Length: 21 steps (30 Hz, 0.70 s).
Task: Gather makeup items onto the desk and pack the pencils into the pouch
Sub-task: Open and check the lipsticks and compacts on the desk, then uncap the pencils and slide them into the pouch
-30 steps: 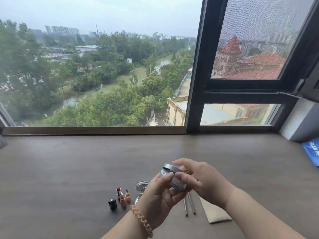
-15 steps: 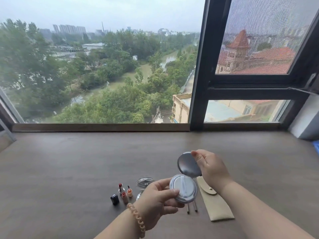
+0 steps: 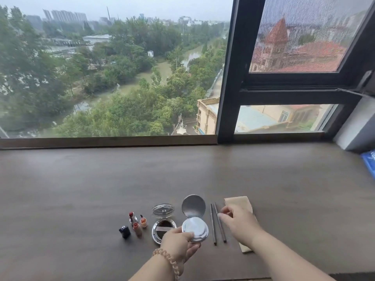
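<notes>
Silver and round, the open compact (image 3: 194, 230) sits on the desk (image 3: 81, 189) with my left hand (image 3: 179, 243) gripping its near left edge, lid standing up. I see 2 pencils (image 3: 217, 224) lying side by side just right of it, between both hands. My right hand (image 3: 237, 222) hovers loosely open and empty over the tan pouch (image 3: 238, 202), fingertips beside the pencils. I cannot tell whether they touch.
</notes>
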Motion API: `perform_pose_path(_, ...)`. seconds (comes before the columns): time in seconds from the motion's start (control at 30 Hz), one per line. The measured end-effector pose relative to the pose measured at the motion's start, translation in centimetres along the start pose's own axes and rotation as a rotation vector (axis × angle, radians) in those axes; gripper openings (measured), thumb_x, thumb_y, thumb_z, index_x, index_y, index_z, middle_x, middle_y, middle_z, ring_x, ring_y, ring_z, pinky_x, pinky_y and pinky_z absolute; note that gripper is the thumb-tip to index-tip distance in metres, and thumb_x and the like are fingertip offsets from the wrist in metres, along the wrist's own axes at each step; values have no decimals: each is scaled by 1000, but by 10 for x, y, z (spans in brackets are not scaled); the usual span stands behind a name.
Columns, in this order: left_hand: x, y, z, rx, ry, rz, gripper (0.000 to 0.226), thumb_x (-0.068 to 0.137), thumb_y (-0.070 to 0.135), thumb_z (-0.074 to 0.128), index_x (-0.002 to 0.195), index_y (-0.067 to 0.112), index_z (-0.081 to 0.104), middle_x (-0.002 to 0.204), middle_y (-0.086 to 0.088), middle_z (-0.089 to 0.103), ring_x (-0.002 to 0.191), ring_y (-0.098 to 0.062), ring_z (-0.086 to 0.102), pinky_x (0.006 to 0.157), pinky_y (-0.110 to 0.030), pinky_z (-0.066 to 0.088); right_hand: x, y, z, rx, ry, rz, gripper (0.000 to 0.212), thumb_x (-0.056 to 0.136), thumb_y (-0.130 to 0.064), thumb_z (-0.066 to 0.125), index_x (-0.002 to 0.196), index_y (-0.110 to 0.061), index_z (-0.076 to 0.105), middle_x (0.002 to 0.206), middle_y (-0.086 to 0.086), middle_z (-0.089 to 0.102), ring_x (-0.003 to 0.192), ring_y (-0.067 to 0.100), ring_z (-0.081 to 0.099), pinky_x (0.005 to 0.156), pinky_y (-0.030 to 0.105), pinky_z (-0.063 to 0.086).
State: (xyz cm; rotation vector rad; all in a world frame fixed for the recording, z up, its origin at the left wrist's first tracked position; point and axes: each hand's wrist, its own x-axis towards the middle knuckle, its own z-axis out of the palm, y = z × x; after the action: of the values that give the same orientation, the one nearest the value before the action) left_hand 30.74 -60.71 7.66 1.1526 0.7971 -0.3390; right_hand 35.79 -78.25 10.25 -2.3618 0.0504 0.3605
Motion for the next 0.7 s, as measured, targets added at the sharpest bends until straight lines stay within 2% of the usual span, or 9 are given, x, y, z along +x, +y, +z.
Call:
perform_pose_path(0.13,21,-6,15,61,68,19,20,85,-11,51,89,7,59,76,-18,62,52,-24,58,38,-23,52,-6,20,30,-237,-30,75,27,85,-42,55,107,-27,60,105,-6,66,104,19,60,85,28,43)
perform_pose_path(0.2,31,-11,19,138,125,52,18,80,-10,56,86,6,63,70,-14,64,47,-22,59,49,-32,57,-4,25,39,-313,6,97,32,85,-45,53,113,-29,57,112,-8,65,110,18,57,88,29,39)
perform_pose_path(0.27,38,-17,20,219,202,84,17,71,-4,61,75,13,61,71,-9,67,50,-25,64,65,-41,60,1,29,45,-335,57,102,34,85,-47,52,114,-29,55,112,-8,64,111,16,57,89,31,36)
perform_pose_path(0.33,44,-24,20,258,276,102,19,66,1,61,76,17,59,74,-6,68,59,-29,69,69,-44,60,7,32,47,-365,99,100,32,84,-50,53,110,-30,55,108,-9,63,107,16,58,88,32,35)
perform_pose_path(0.43,50,-32,18,288,372,141,22,70,4,62,71,22,51,76,-4,67,64,-29,70,73,-43,58,15,34,52,-445,130,96,31,82,-55,54,100,-29,58,103,-7,60,103,16,58,85,34,35)
perform_pose_path(0.53,51,-39,19,301,371,160,21,70,18,66,73,26,46,78,1,64,71,-29,70,77,-43,57,22,35,59,-562,89,73,32,82,-55,53,94,-27,64,104,-5,59,105,17,55,86,35,35)
perform_pose_path(0.6,59,-47,15,334,372,154,24,62,31,64,78,26,46,84,-1,63,80,-32,69,77,-44,57,25,36,66,-632,39,59,33,84,-54,51,97,-27,65,107,-5,60,108,17,54,87,35,34)
perform_pose_path(0.67,67,-53,12,355,347,121,36,56,35,59,88,27,47,91,-4,64,85,-33,69,77,-45,57,25,38,71,-671,24,55,33,85,-52,51,100,-26,64,110,-4,60,110,18,53,89,35,34)
perform_pose_path(0.7,74,-58,9,349,328,106,35,54,34,58,86,27,46,90,-4,64,85,-33,69,77,-46,57,24,39,72,-683,21,56,32,85,-51,50,101,-26,64,111,-4,61,110,18,53,89,35,33)
